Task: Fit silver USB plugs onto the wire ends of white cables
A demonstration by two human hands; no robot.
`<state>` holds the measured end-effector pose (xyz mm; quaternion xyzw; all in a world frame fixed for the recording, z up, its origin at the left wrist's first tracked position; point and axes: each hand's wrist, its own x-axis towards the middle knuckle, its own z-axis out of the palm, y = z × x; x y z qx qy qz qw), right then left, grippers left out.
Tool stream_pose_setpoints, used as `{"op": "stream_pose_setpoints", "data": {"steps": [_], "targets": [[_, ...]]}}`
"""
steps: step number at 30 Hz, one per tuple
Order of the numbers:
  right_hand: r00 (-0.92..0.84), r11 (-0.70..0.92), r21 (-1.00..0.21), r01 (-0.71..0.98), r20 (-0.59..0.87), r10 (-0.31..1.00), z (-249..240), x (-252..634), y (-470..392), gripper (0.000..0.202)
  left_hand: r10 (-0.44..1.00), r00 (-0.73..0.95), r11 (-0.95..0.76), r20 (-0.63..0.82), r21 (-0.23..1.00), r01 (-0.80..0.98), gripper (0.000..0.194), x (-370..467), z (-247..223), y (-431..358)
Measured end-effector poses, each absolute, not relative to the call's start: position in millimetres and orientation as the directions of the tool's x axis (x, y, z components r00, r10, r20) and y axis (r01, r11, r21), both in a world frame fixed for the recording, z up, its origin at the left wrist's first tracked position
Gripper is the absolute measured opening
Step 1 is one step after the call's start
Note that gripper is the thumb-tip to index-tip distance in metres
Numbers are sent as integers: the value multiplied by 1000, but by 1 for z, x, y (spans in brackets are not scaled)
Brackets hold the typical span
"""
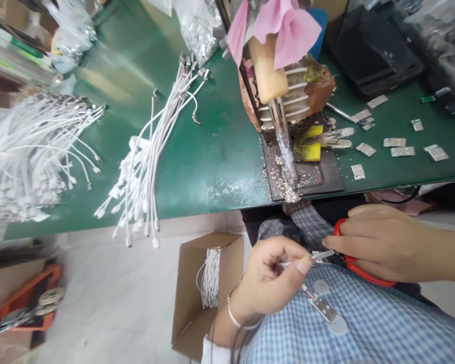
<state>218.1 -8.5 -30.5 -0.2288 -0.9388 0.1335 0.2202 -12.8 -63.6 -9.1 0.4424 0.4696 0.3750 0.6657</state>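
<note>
My left hand (271, 278) is closed in a pinch around a thin white cable (284, 264), over my lap. Past the fingertips, a small silvery connector piece (322, 256) points toward my right hand (387, 242). A second flat metal piece with a few solder spots (323, 306) hangs on short wires below the left thumb. My right hand is wrapped around red-handled scissors (373, 277). Their blades meet the connector area, but I cannot tell whether they touch it or are open there.
Beside a spread bundle of white cables (163, 136), a larger pile (30, 156) lies on the green table (212, 131). A soldering iron (282, 131) rests against a brick stand, with solder crumbs below. Loose metal plates (402, 151) lie right. A cardboard box (189, 318) on the floor holds cables.
</note>
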Motion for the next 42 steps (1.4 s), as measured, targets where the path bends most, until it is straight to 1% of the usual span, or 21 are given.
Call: {"op": "stream_pose_setpoints", "data": {"steps": [7,14,18,24,30,33,35,37,40,42], "targets": [[-803,845,-424,325,348,483,-32,218,-10,24,919,269,320,-290,945,-74,21,-12,-9,-63],[-783,835,-446,322,370,500,-37,219,-12,25,921,271,315,-282,945,-88,18,-11,-7,-63],[-792,843,-436,316,367,487,-40,217,-11,26,923,267,312,-278,945,-96,16,-10,-7,-63],[-780,833,-450,322,373,503,-41,216,-13,29,920,265,323,-289,942,-95,18,-11,-8,-64],[-807,855,-387,345,344,481,-36,216,-14,27,923,242,323,-298,944,-70,21,-12,-8,-65],[-797,850,-385,361,345,495,-37,216,-15,29,920,233,337,-314,939,-64,22,-12,-8,-66],[-779,836,-409,366,357,515,-40,214,-16,28,922,240,331,-305,941,-75,22,-11,-8,-66],[-744,818,-459,348,396,539,-43,210,-19,25,931,253,295,-263,951,-98,20,-11,-9,-66],[-679,769,-562,303,440,588,-46,201,-26,23,949,284,179,-139,976,-122,10,-10,-11,-66],[-660,722,-641,259,429,617,-44,197,-31,21,956,289,92,-54,989,-118,6,-9,-13,-67]]}}
